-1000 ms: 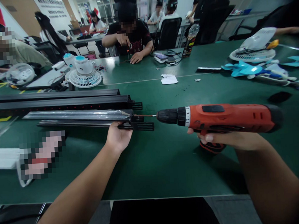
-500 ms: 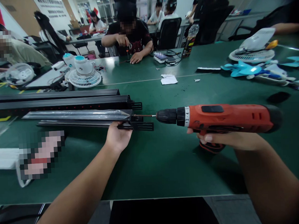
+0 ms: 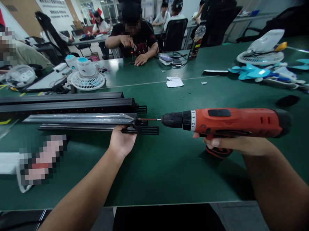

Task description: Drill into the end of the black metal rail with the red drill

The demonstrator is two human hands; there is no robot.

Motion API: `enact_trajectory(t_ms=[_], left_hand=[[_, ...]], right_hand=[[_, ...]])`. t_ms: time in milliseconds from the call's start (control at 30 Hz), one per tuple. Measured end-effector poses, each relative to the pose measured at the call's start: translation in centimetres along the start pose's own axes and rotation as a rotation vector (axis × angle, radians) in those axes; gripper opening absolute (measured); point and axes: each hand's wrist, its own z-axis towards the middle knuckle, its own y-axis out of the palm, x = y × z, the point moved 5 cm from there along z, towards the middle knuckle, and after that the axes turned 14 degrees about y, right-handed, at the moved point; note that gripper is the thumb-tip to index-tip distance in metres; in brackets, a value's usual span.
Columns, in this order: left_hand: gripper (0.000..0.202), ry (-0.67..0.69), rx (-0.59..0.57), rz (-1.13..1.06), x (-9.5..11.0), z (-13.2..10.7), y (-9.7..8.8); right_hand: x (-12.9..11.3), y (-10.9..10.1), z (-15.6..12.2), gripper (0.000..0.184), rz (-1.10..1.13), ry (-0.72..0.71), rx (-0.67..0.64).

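Note:
A red and black cordless drill [image 3: 238,120] is gripped in my right hand [image 3: 232,145], its body level and its chuck pointing left. The long thin bit [image 3: 152,119] reaches from the chuck to the end of a dark metal rail [image 3: 92,125]; where the tip sits inside is hidden. My left hand [image 3: 123,141] is wrapped round the rail near that end, with the fingers underneath. Clear plastic film [image 3: 78,118] lies along the rail's top. A slotted black bracket [image 3: 148,130] sticks out at the rail's right end.
More black rails [image 3: 59,106] lie behind on the green table [image 3: 179,176]. A white fan part [image 3: 87,79] stands at the back left, blue fan blades [image 3: 251,71] at the right. Paper scraps [image 3: 174,82] and a bottle [image 3: 195,43] are farther back. Across the table a person [image 3: 131,36] works with a screwdriver.

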Motion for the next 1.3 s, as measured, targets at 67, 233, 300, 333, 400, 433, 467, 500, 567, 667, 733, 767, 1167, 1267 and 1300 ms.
enact_trajectory(t_ms=[67, 233, 300, 333, 400, 433, 467, 500, 567, 667, 733, 767, 1167, 1267, 1300], left_hand=[[0.062, 0.001, 0.003, -0.002, 0.0, -0.2, 0.2], [0.058, -0.004, 0.053, 0.009, 0.2, -1.0, 0.8], [0.057, -0.005, 0.068, 0.008, 0.2, -1.1, 0.9], [0.058, -0.003, 0.073, 0.008, 0.2, -1.1, 0.9], [0.059, 0.002, 0.075, 0.009, 0.2, -1.0, 0.8], [0.060, 0.004, 0.072, 0.009, 0.2, -0.9, 0.8], [0.061, 0.006, 0.067, 0.008, 0.2, -0.8, 0.7], [0.061, 0.006, 0.063, 0.007, 0.2, -0.8, 0.7], [0.062, 0.005, 0.057, 0.004, 0.1, -0.7, 0.7], [0.061, 0.003, 0.051, -0.003, 0.1, -0.7, 0.6], [0.060, 0.005, 0.046, 0.001, 0.1, -0.6, 0.5], [0.060, 0.007, 0.045, 0.006, 0.1, -0.5, 0.4], [0.065, 0.002, 0.018, 0.014, 0.1, -0.3, 0.2], [0.064, 0.007, 0.031, 0.021, 0.1, -0.3, 0.3], [0.064, 0.008, 0.038, 0.023, 0.1, -0.3, 0.2]], right_hand=[[0.0, 0.0, 0.0, 0.021, -0.002, -0.002, 0.000], [0.2, -0.1, 0.0, 0.029, 0.014, 0.039, -0.007], [0.1, -0.1, 0.0, 0.027, 0.005, 0.046, -0.016], [0.1, -0.2, 0.0, 0.026, 0.001, 0.042, -0.017], [-0.1, -0.2, 0.1, 0.023, 0.001, 0.032, -0.019], [-0.2, -0.2, 0.1, 0.022, 0.003, 0.030, -0.022], [-0.2, -0.1, 0.1, 0.023, 0.004, 0.034, -0.031], [-0.2, 0.0, 0.1, 0.024, 0.004, 0.041, -0.044], [-0.3, 0.2, 0.1, 0.024, 0.005, 0.054, -0.063], [-0.5, 0.3, 0.2, 0.020, 0.007, 0.045, -0.052], [-0.6, 0.3, 0.2, 0.019, 0.003, 0.032, -0.041], [-0.6, 0.3, 0.2, 0.019, 0.003, 0.026, -0.036], [-0.6, 0.3, 0.1, 0.021, -0.004, 0.028, -0.036], [-0.7, 0.3, 0.0, 0.023, -0.011, 0.002, -0.025], [-0.7, 0.3, 0.0, 0.022, -0.011, -0.005, -0.023]])
